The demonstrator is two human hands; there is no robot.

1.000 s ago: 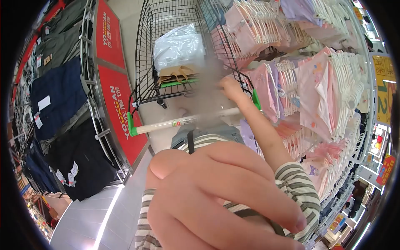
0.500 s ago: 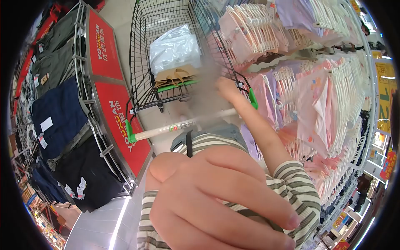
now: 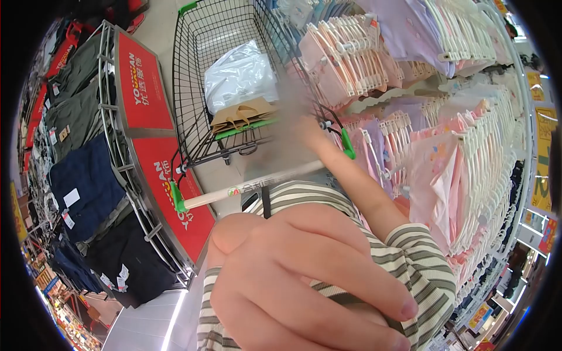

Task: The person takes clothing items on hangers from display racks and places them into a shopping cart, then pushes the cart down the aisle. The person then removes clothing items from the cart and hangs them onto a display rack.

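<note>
My left hand fills the lower middle, close to the camera, with its back showing. Its fingers are loosely bent, with a gap between them, and nothing shows in it. My right hand is beyond the handle bar of a black wire shopping cart, near its right rear corner. A grey blur covers the fingers, so whatever they touch is hidden. Inside the cart lie a clear plastic-wrapped white package and a brown paper bag.
Dark folded trousers hang on a metal rack at the left, beside red sign panels. Pink and lilac children's clothes on white hangers line the right side, close to the cart. Yellow price signs stand at the far right.
The cart and its contents have shifted left and slightly down in view, and more of its front end shows. The left rack sits lower. My left hand looks nearly unchanged.
</note>
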